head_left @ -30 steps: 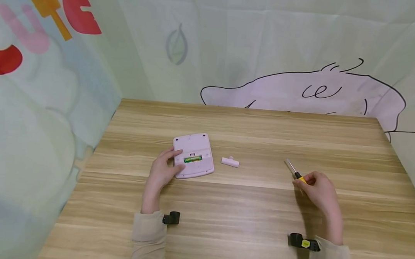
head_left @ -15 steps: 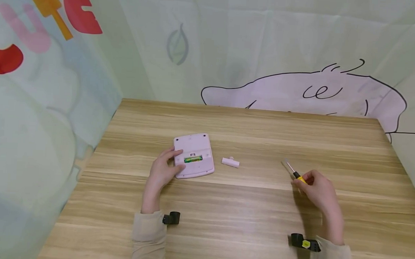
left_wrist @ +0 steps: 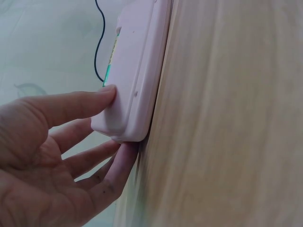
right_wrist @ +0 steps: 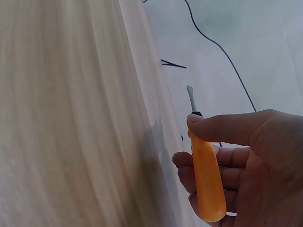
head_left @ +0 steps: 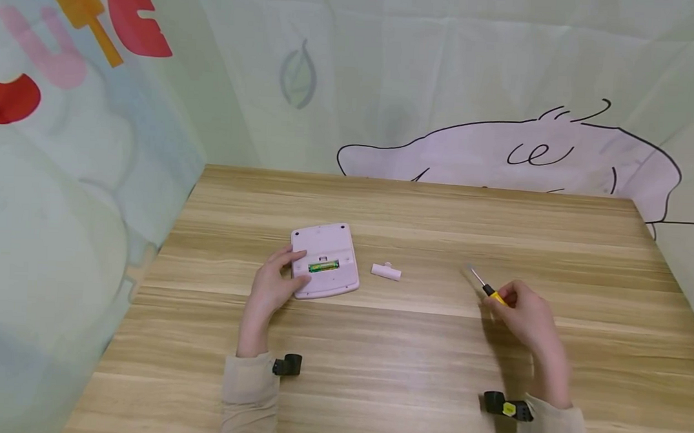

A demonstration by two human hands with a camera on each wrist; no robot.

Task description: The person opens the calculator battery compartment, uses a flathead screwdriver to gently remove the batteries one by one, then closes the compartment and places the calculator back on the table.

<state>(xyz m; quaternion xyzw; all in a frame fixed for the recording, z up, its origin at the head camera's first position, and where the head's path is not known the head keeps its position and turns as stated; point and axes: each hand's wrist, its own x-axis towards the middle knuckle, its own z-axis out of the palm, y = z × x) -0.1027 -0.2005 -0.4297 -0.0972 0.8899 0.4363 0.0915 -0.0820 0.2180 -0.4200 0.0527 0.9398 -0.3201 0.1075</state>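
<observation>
A flat pale pink device (head_left: 323,283), shaped like a calculator, lies back side up on the table at left of centre. A green battery (head_left: 324,266) sits in its uncovered compartment. My left hand (head_left: 274,279) holds the device by its left side; in the left wrist view the thumb (left_wrist: 106,96) lies on the back and the other fingers are at the edge. My right hand (head_left: 525,315) grips a screwdriver (right_wrist: 207,177) by its yellow-orange handle, its flat metal tip pointing away to the upper left. A small pink battery cover (head_left: 386,271) lies right of the device.
The wooden table (head_left: 410,374) has its far edge against a printed cloth backdrop (head_left: 446,66). Black cameras sit on both wrists, one at the left sleeve (head_left: 251,393) and one at the right sleeve (head_left: 553,432).
My right hand has shifted slightly left with the screwdriver. The left hand, the pink device and the battery cover stay in place.
</observation>
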